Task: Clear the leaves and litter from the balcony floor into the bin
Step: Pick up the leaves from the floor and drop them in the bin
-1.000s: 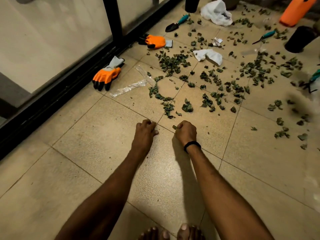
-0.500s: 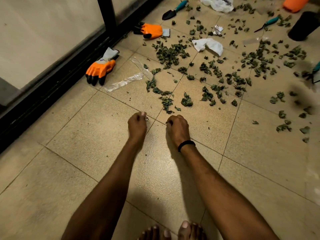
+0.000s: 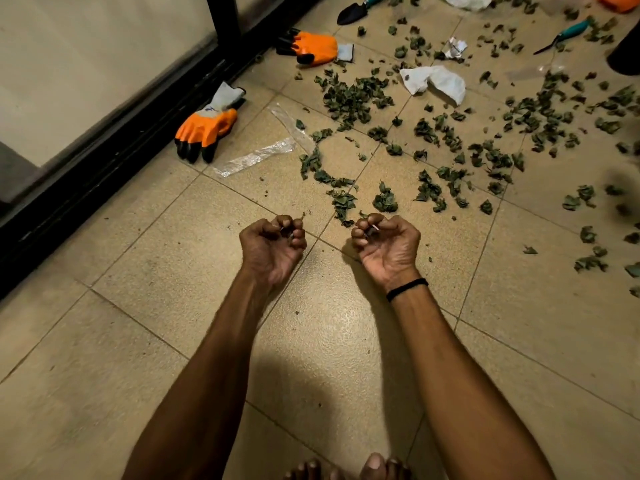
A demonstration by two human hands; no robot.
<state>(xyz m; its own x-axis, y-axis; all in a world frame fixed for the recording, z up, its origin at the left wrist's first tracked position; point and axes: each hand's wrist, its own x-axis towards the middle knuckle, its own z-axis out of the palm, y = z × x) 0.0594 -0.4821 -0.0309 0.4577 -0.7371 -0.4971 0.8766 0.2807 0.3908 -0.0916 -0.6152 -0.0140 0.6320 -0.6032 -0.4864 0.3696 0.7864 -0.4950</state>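
Both hands sit at the middle of the frame, turned palm up just above the floor (image 3: 138, 278). The left hand (image 3: 272, 249) and right hand (image 3: 386, 247) each have fingers curled in around a few dark leaf bits (image 3: 286, 232), cupped so that the scraps probably cannot slip out while being carried. A black band (image 3: 407, 289) circles the right wrist.

Just beyond the fingertips, and spreading across the upper right of the frame, lie the leaves (image 3: 353, 98): small, green and curled, some in loose heaps, most scattered singly. Among them are crumpled white paper (image 3: 433, 81) and, left of the leaves, a clear plastic strip (image 3: 256, 157), which count as litter too.

Two orange gloves (image 3: 207, 128) lie unworn along the black door track (image 3: 104, 161) at upper left, so the picking is bare-handed. A trowel (image 3: 356, 8) rests at the top edge.

No bin is in view. Judging by the spread, most of the clearing is not yet done.
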